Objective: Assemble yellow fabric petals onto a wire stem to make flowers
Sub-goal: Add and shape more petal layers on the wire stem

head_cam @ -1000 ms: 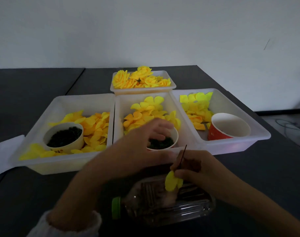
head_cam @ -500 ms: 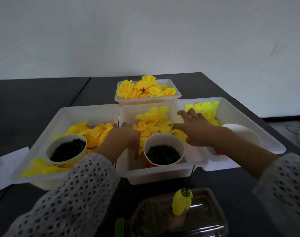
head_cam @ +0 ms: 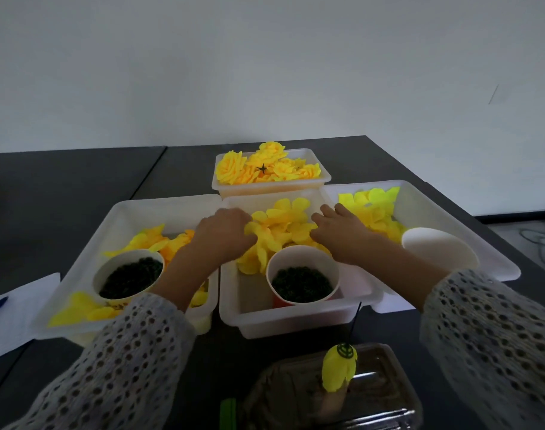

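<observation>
Loose yellow fabric petals [head_cam: 283, 218] fill the back of the middle white tray [head_cam: 296, 319]. My left hand [head_cam: 223, 235] reaches into that pile, fingers curled down and pinching a petal at its left edge. My right hand [head_cam: 339, 234] rests on the pile's right side by the tray rim, fingers stretched forward. A half-built flower [head_cam: 339, 369], yellow petals folded under a dark green calyx, stands near me on a clear plastic container [head_cam: 376, 401]. Its thin wire stem [head_cam: 355, 321] points up, and neither hand touches it.
Paper cups of dark bits stand in the left tray [head_cam: 128, 274] and the middle tray [head_cam: 302, 282]. The right tray [head_cam: 445, 193] holds paler petals and an empty cup [head_cam: 435, 249]. Finished flowers fill the back tray [head_cam: 271, 187]. White paper [head_cam: 19, 318] with a blue pen lies at left.
A second ago my right hand held the stem with the flower; it now stands by itself on the container. Both hands have moved forward into the middle tray's petals.
</observation>
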